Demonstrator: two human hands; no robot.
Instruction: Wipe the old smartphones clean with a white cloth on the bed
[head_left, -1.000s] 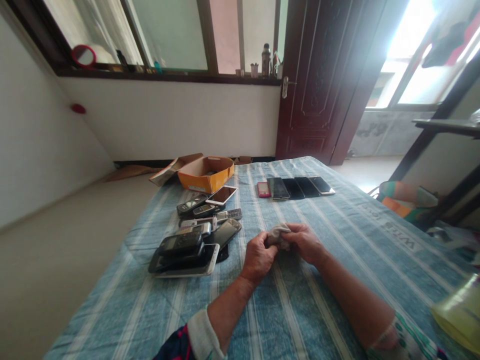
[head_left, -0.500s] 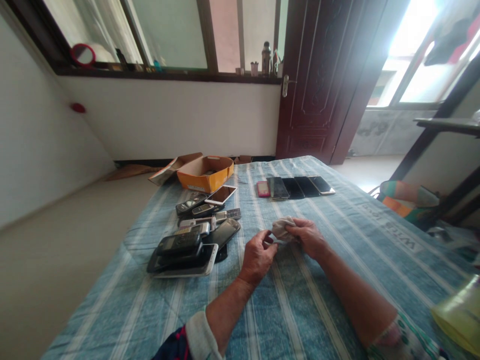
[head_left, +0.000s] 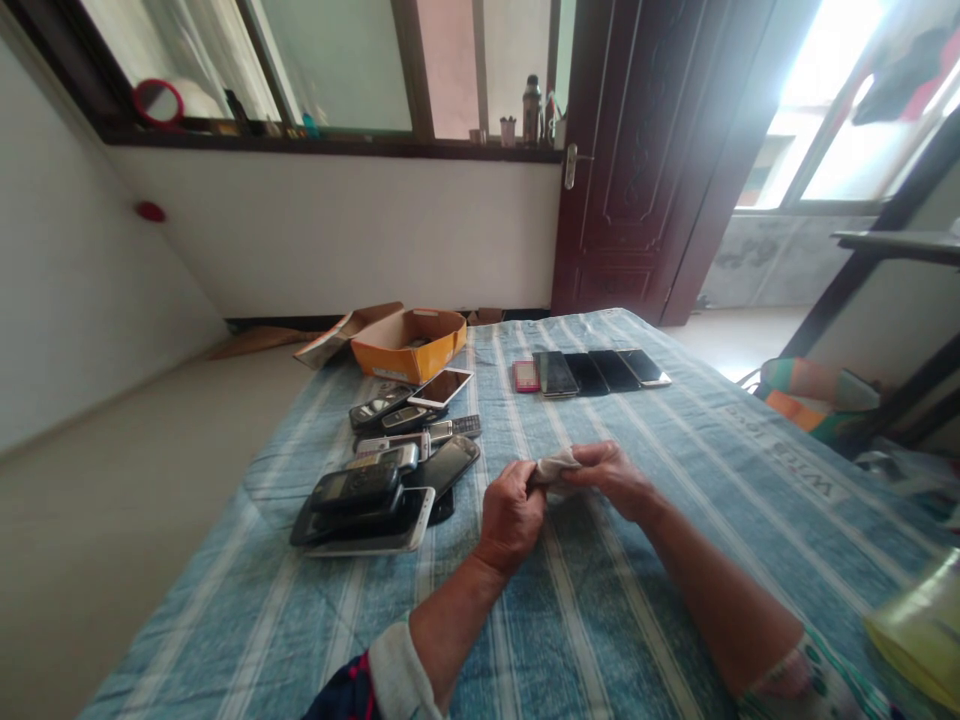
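A pale, crumpled cloth is stretched between my two hands above the bed's striped blue cover. My left hand is closed on the cloth's left end. On the other end, the fingers of my right hand pinch the cloth. Whether anything lies inside it cannot be seen. Left of my hands is a loose pile of old phones, some stacked on others. Farther back, several dark phones lie side by side in a row, with a small pink-framed item at their left end.
An open orange box with its flap raised stands at the far left edge of the striped cover. A yellow translucent item lies at the right edge. Behind are a wall and a dark red door.
My left hand has closed on the left end of the cloth, its fingers apart before. The cloth is now drawn out flatter between both hands. The phones have not moved.
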